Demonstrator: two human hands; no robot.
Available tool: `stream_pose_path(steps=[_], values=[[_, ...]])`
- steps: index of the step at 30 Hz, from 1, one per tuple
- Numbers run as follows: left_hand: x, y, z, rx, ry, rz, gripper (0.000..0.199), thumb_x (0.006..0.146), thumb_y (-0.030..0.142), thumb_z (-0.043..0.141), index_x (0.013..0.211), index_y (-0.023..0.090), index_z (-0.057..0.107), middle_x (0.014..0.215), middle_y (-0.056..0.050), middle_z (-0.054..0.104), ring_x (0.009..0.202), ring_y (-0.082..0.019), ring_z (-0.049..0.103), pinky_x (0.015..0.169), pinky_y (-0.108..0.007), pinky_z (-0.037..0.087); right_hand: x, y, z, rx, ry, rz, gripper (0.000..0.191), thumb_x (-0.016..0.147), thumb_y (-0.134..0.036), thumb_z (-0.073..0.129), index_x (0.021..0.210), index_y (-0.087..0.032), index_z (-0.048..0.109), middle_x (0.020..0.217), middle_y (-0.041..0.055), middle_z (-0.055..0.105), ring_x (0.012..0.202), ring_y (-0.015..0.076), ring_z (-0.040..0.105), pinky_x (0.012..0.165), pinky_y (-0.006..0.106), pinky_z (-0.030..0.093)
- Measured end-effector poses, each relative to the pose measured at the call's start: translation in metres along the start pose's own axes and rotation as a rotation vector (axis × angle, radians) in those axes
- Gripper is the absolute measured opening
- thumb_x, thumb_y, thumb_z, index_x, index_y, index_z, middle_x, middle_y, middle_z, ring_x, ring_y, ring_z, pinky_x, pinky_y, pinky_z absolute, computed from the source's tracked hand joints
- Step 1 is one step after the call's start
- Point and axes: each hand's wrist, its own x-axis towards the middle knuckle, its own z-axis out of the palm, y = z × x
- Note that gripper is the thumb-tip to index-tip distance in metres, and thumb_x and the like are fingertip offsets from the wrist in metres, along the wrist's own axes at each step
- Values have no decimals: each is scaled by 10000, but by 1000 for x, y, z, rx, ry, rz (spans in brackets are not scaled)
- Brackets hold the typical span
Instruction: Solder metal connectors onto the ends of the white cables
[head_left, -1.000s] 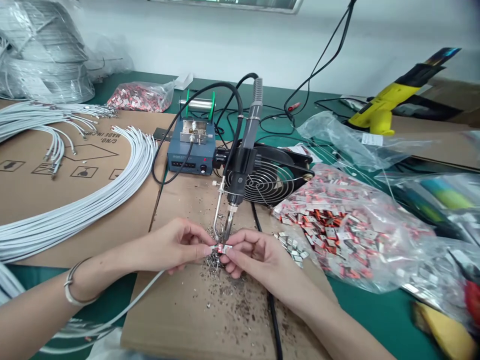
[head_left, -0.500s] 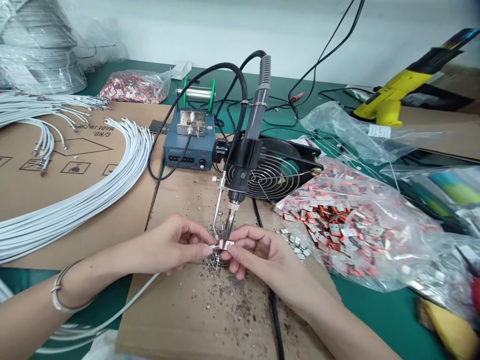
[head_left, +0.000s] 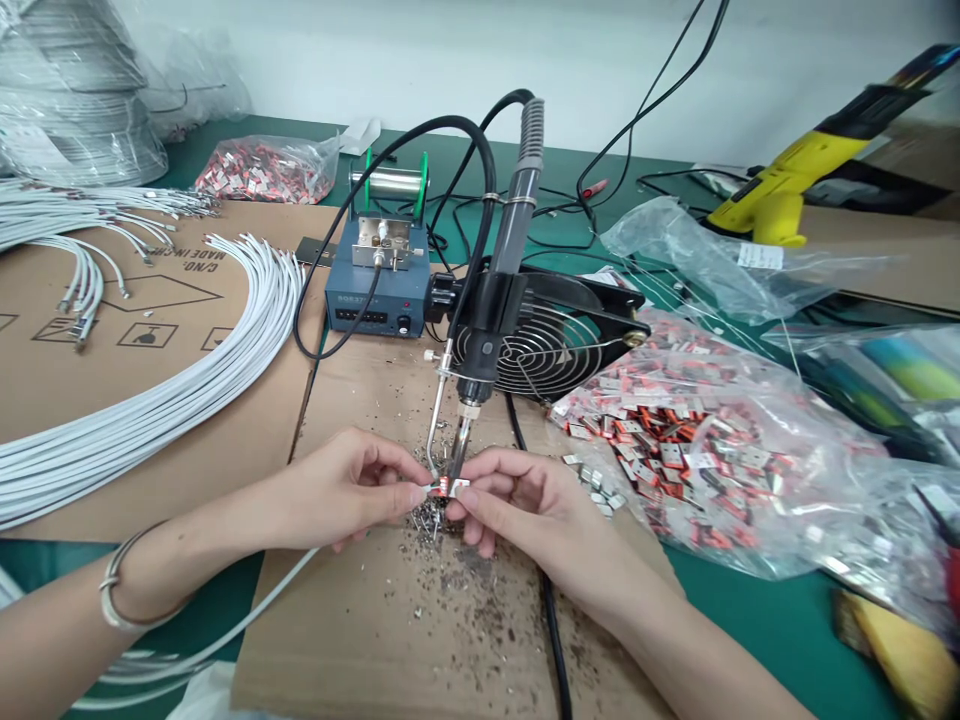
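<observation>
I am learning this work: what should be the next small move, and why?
Perhaps hold the small connector steady: the left hand pinches the white cable, the right hand the connector, and the soldering iron has its tip right beside it, contact unclear.

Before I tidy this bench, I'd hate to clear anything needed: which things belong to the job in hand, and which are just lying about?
Likely in the job:
white cable, in the left hand
red-and-silver piece, in the right hand
soldering iron
solder spool
blue unit
bag of similar pieces

Apparently lying about:
yellow heat gun
yellow block
metallic scraps
</observation>
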Motion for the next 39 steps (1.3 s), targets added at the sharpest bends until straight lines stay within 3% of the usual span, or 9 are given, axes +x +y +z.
stream_pose_path(steps=[10, 19, 26, 39], values=[[-2, -6, 4, -41, 20, 10, 373, 693, 499, 543, 898, 187, 555, 573, 67, 419, 371, 1, 363, 291, -91, 296, 0, 0, -2, 20, -24, 2, 243, 693, -281, 683, 822, -108, 572, 676, 45, 633, 495, 40, 534, 446, 113, 426], [-5, 5, 6, -93, 9, -59, 329, 706, 443, 552, 894, 173, 537, 579, 76, 420, 358, 13, 349, 298, -80, 295, -3, -2, -3, 90, -44, -10, 180, 710, -259, 681, 823, -135, 617, 693, 45, 656, 520, 20, 532, 485, 84, 409], [-2, -1, 3, -176, -24, -42, 393, 666, 467, 603, 905, 160, 542, 572, 76, 429, 350, 15, 356, 283, -74, 290, -5, -2, -4, 128, -87, -48, 121, 721, -234, 679, 809, -155, 653, 691, 46, 663, 581, 21, 568, 515, 70, 391], [-3, 8, 6, -47, 12, -100, 285, 713, 409, 529, 898, 192, 537, 550, 85, 381, 372, 7, 348, 308, -83, 308, -2, -6, 3, 94, 40, -6, 127, 678, -176, 681, 762, -106, 615, 636, 48, 654, 520, 19, 562, 458, 66, 380]])
